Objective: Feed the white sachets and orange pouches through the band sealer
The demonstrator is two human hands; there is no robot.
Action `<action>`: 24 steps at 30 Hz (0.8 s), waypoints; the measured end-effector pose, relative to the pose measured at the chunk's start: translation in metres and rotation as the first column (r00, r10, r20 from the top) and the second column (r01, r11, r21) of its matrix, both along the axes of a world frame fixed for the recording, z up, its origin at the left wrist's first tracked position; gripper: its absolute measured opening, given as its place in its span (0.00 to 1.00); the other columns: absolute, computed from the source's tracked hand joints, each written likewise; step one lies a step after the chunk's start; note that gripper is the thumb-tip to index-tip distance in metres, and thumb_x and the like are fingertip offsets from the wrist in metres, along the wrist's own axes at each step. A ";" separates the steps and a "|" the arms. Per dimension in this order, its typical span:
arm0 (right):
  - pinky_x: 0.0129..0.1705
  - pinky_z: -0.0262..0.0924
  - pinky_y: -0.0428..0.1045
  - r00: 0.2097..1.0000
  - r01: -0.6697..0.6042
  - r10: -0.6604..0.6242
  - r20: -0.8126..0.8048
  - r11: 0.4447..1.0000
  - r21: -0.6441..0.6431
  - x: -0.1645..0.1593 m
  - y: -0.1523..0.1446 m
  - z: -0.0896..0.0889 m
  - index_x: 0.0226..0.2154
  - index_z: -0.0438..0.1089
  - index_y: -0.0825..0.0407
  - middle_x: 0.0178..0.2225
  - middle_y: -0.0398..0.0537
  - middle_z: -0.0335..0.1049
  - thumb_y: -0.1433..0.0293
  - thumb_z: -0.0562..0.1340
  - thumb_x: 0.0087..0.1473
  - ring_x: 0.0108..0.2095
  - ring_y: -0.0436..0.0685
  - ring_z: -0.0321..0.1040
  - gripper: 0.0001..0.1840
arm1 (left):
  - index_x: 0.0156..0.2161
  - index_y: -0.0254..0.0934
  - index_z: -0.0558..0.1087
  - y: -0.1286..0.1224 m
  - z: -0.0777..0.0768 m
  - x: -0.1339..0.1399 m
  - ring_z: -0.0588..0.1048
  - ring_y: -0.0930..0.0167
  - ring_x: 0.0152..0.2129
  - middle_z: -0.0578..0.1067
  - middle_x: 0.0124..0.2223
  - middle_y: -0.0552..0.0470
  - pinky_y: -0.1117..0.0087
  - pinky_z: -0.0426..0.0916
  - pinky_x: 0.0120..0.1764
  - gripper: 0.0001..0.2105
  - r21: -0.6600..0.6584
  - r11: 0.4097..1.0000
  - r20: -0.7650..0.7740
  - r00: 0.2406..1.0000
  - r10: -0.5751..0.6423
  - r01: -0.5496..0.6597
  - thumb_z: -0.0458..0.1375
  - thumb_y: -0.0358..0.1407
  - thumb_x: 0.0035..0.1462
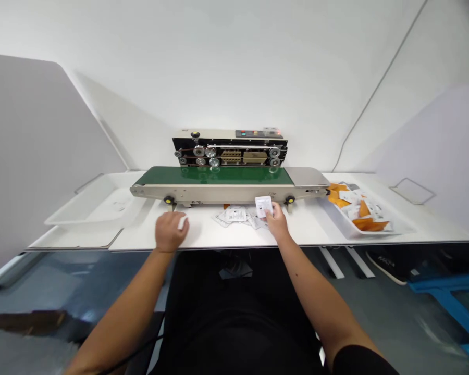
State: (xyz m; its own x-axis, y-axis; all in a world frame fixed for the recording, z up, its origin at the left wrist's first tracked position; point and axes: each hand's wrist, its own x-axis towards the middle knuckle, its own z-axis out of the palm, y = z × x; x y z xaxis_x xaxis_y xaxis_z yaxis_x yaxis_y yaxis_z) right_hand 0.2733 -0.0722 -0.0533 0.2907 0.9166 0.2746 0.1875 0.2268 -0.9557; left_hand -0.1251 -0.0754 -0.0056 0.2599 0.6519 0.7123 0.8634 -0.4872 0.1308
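My right hand (276,221) is closed on a small white printed sachet (263,205), pinching it by its right side and holding it up in front of the conveyor. Just left of it, a loose pile of similar sachets (235,214) lies on the white table, with a bit of orange at its back edge. My left hand (170,231) hovers by the table's front edge, left of the pile, with its fingers curled in. A small white patch shows between thumb and fingers; whether it is an object or the tabletop I cannot make out.
Behind the pile stands a band sealer (230,151) with a green conveyor belt (214,176). On the right, a white bin (346,224) holds orange and white packets (361,208). A shallow white tray (82,214) is on the left. Side panels flank the table.
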 end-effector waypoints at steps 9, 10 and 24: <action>0.30 0.72 0.49 0.995 -0.006 0.001 -0.104 0.999 -0.046 0.005 -0.001 -0.010 0.46 0.69 0.48 0.39 0.48 0.79 0.57 0.65 0.53 0.29 0.56 0.75 0.20 | 0.66 0.29 0.58 -0.022 -0.001 -0.148 0.46 0.42 0.69 0.53 0.70 0.28 0.36 0.40 0.65 0.35 -0.072 0.827 0.078 0.823 0.562 -0.558 0.58 0.44 0.58; 0.33 0.73 0.51 0.993 -0.003 -0.002 -0.120 0.999 -0.038 0.004 -0.001 -0.009 0.46 0.69 0.48 0.41 0.49 0.79 0.58 0.66 0.52 0.33 0.58 0.77 0.20 | 0.64 0.28 0.61 -0.018 -0.002 -0.155 0.47 0.43 0.69 0.56 0.69 0.29 0.38 0.41 0.65 0.33 -0.069 0.831 0.070 0.829 0.555 -0.551 0.58 0.45 0.58; 0.34 0.74 0.52 0.965 0.032 -0.015 -0.264 0.998 0.062 0.005 -0.010 0.002 0.41 0.72 0.50 0.34 0.46 0.77 0.59 0.68 0.52 0.33 0.57 0.76 0.17 | 0.51 0.32 0.66 -0.010 -0.005 -0.133 0.56 0.50 0.66 0.66 0.62 0.33 0.47 0.51 0.67 0.21 0.039 0.948 0.048 0.948 0.314 -0.315 0.57 0.46 0.61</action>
State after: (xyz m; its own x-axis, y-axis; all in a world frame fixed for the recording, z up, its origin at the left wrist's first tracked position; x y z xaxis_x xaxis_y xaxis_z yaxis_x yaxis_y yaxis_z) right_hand 0.2780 -0.0823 -0.0510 0.3818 0.8914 0.2441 -0.0623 0.2883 -0.9555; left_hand -0.2584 -0.0855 -0.0108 0.0173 0.6621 0.7492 0.9682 -0.1981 0.1527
